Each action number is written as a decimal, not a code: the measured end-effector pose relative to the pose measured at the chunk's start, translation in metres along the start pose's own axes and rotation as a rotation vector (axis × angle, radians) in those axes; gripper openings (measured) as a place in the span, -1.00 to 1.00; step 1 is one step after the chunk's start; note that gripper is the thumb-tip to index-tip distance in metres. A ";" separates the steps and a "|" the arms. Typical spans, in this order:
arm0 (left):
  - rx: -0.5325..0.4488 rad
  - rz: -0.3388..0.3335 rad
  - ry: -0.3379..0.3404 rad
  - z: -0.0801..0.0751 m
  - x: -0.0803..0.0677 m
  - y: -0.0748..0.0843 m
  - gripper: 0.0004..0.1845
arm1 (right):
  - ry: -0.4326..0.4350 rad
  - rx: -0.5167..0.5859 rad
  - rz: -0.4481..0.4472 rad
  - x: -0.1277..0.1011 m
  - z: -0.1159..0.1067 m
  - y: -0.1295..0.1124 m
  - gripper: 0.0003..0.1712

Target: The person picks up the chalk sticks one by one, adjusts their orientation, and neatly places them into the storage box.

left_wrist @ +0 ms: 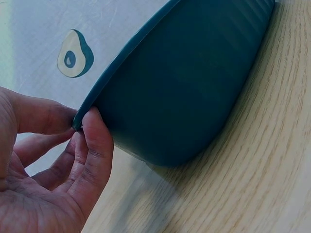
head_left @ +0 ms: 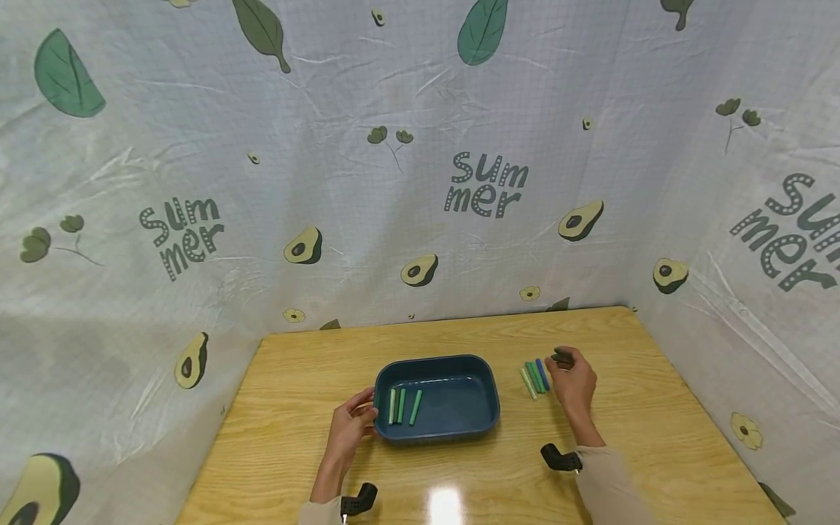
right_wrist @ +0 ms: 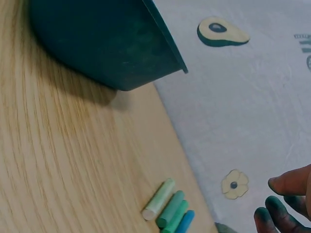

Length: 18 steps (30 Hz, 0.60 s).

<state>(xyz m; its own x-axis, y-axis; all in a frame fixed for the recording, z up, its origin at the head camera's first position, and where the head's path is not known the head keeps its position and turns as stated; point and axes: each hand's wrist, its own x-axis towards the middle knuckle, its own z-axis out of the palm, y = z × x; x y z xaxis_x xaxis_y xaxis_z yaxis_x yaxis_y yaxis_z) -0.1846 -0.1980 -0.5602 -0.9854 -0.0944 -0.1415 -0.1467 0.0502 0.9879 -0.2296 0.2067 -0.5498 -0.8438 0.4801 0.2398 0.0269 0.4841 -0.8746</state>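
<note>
the bench [head_left: 656, 408] carries a blue tray [head_left: 459, 426] near its middle, with three green chalk sticks [head_left: 403, 405] lying in the tray's left half. a row of chalk sticks [head_left: 534, 376] lies on the bench right of the tray, long axes running toward the far edge. the right hand [head_left: 574, 380] is just right of that row, fingers curled around a dark piece. the left hand [head_left: 353, 426] pinches the tray's left rim.
</note>
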 end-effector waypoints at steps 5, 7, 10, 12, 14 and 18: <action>0.003 -0.007 0.004 0.000 -0.002 0.001 -0.51 | 0.026 0.039 0.059 -0.002 0.008 0.001 -0.63; 0.004 -0.009 0.003 0.001 -0.002 0.001 -0.51 | 0.027 0.056 0.073 -0.004 0.011 0.003 -0.62; 0.003 -0.013 0.003 0.001 -0.003 0.001 -0.51 | 0.032 0.059 0.089 -0.006 0.016 0.007 -0.64; 0.005 -0.015 0.003 0.001 -0.003 0.001 -0.51 | 0.038 0.054 0.095 -0.007 0.018 0.010 -0.65; 0.006 -0.017 0.005 0.001 -0.003 0.001 -0.51 | 0.045 0.049 0.101 -0.009 0.020 0.013 -0.66; 0.008 -0.017 0.005 0.001 -0.004 0.001 -0.51 | 0.054 0.044 0.117 -0.013 0.024 0.018 -0.66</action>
<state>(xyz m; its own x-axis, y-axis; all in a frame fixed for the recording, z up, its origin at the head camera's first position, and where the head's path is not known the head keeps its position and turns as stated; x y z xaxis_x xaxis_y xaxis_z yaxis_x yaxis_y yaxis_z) -0.1813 -0.1970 -0.5582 -0.9823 -0.1002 -0.1583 -0.1644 0.0568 0.9847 -0.2311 0.1922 -0.5789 -0.8059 0.5711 0.1564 0.0991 0.3905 -0.9153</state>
